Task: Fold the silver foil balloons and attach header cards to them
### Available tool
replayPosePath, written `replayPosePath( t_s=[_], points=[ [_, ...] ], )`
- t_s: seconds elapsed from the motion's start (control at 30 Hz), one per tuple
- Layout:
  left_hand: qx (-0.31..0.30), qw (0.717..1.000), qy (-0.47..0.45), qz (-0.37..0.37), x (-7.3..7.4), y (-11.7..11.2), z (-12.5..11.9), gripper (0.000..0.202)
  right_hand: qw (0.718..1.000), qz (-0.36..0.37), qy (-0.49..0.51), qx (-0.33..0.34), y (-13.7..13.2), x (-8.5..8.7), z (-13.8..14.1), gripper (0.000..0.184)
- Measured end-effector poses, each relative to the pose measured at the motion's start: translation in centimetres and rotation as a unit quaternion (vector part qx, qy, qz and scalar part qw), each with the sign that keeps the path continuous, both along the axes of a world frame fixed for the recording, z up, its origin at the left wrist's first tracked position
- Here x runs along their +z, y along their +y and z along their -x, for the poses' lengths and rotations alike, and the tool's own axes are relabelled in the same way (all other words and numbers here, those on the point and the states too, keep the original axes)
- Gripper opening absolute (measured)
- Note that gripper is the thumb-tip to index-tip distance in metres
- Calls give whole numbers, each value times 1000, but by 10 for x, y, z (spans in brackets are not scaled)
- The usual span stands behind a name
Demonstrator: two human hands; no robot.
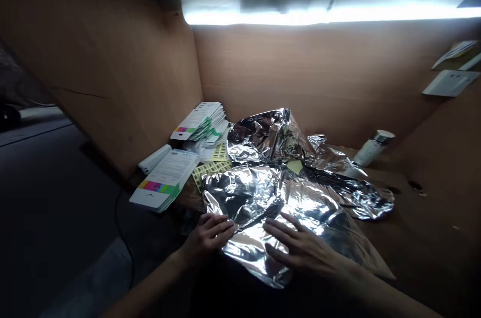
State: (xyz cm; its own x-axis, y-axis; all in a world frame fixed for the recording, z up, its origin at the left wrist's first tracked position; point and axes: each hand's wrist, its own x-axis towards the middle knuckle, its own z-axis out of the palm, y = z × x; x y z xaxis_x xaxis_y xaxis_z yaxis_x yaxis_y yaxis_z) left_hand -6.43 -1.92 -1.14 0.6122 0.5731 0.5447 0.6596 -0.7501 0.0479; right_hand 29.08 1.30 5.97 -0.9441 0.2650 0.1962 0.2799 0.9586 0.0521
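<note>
A large shiny silver foil bag [311, 198] lies spread and crinkled at the front of the work surface. My left hand [208, 232] is at its near left edge, fingers together and bent over the foil, gripping it. Flat on the foil to the right rests my right hand [296, 245], its fingers spread and holding nothing. Behind, another crumpled piece of foil [259, 135] stands up in folds, partly open, with a pale yellow-green patch [295, 166] showing beside it. What lies inside or under the foil is hidden.
Printed packets with coloured bands [165, 178] lie at the left edge, a fanned stack of similar ones [203, 120] behind. Yellow sheets of dark labels [210, 173] sit beside the foil. A white bottle with a silver cap [370, 150] stands right. Wooden panels [300, 72] enclose the surface.
</note>
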Motion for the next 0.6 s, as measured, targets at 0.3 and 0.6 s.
replayPosePath(
  t_s=[0.3, 0.6],
  points=[
    [162, 943, -209, 201, 8, -12, -3, 33, 902, 324, 41, -282, 83, -3, 34, 29],
    [40, 995, 62, 71, 14, 10, 26, 52, 902, 223, -30, -369, 73, 1, 63, 48]
  ],
)
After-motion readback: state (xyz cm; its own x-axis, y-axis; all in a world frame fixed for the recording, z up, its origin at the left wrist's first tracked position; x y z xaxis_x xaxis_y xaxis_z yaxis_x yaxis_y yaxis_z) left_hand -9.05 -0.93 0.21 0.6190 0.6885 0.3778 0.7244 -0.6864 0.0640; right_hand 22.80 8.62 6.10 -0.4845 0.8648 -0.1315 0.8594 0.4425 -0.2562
